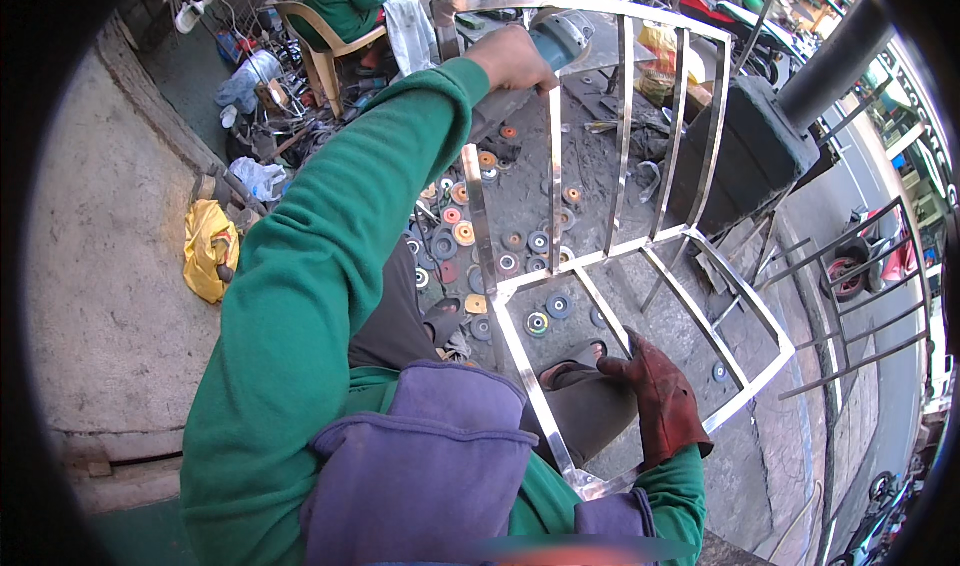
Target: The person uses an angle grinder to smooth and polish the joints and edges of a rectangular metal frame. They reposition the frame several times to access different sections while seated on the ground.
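Note:
My bare left hand, at the end of a green sleeve, is wrapped around an angle grinder with a teal body and a silvery head. The grinder is at the top of a shiny metal chair frame, close behind its upper rail. Slats run down the frame's back and across its lower section, which lies over my legs. My right hand, in a reddish-brown leather glove, is closed on a slat of the lower section; its fingertips are partly hidden.
Several worn grinding discs lie scattered on the grey ground below the frame. A dark box-shaped base with a post stands at the right. A person in green sits on a beige plastic chair at the far left. A yellow bag lies by the wall.

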A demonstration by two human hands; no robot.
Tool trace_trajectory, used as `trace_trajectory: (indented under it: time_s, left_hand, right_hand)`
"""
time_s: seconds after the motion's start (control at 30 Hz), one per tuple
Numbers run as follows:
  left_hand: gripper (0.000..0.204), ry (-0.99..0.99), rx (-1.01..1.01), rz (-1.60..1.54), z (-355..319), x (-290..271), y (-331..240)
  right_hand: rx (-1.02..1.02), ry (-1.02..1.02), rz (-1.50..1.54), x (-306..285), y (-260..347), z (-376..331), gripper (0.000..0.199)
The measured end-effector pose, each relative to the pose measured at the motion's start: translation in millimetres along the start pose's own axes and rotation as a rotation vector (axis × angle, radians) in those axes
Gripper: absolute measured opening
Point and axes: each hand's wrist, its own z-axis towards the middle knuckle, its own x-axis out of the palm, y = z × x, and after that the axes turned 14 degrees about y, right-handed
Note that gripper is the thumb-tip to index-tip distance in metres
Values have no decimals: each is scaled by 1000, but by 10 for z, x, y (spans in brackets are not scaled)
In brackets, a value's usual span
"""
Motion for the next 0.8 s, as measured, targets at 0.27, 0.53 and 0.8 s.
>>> trace_trajectory:
  time_s: [0.27,0.53,0.8]
  left_hand:
    - [45,-19,22,-10,-37,-12,9]
    - [50,-19,28,-81,-46,12,49]
    - [48,-11,68,5,-51,-17,28]
  right_hand:
    - [-23,-16,-5,19,-18,6,91]
    - [-57,-39,-23,24,44,-52,84]
    - [-30,-13,10,8,135,-101,85]
